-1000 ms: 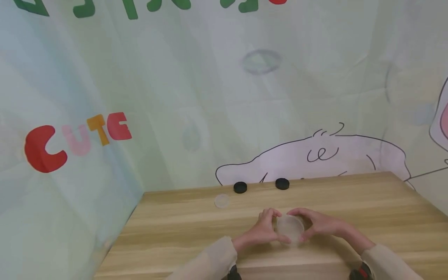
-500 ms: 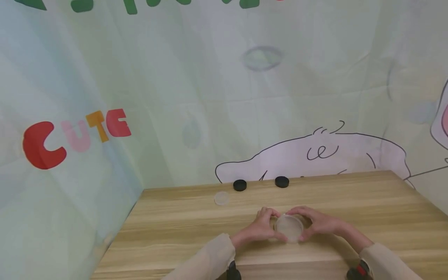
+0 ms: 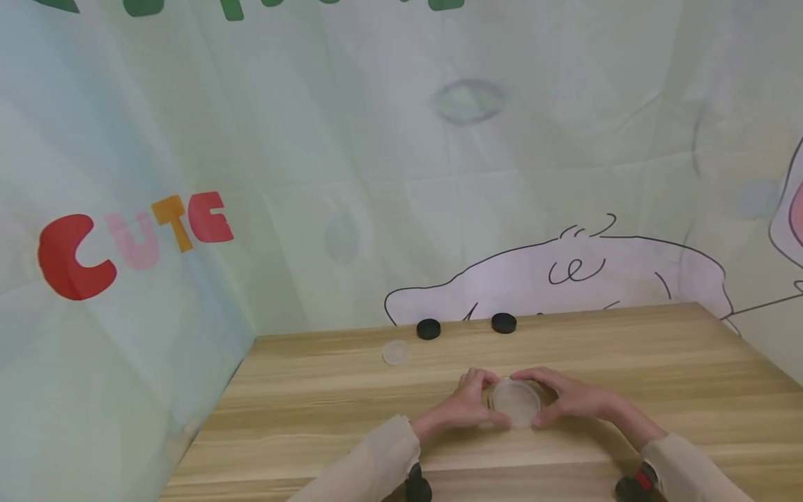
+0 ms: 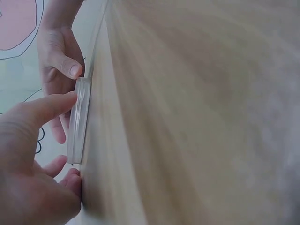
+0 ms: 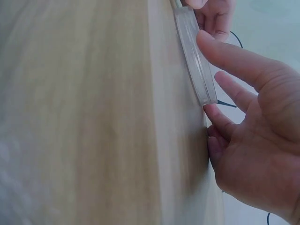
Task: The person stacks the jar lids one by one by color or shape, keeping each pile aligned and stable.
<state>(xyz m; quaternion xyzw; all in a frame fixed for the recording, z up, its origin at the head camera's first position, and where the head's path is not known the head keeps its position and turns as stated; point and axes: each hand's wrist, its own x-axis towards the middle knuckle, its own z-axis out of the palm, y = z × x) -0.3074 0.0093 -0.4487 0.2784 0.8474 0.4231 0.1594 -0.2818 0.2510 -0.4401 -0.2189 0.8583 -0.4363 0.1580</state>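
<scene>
A clear round petri dish (image 3: 516, 404) lies flat at the wooden table, held between both hands. My left hand (image 3: 467, 406) curves around its left side, thumb on the near rim and fingers at the far rim. On the other side my right hand (image 3: 569, 399) grips the rim the same way. Side-on in the left wrist view, the dish (image 4: 79, 122) shows stacked layers at its edge, with the thumb pressing it. The right wrist view has the right thumb touching the dish's rim (image 5: 196, 58). Whether its underside touches the table is hard to tell.
Farther back on the table (image 3: 301, 404) lies another clear disc (image 3: 395, 353). Two black round pieces, one on the left (image 3: 429, 329) and one on the right (image 3: 504, 323), sit near the back edge. A printed cloth (image 3: 314, 174) hangs behind.
Both hands stay around the petri dish with barely any movement. The head view has tilted slightly downward.
</scene>
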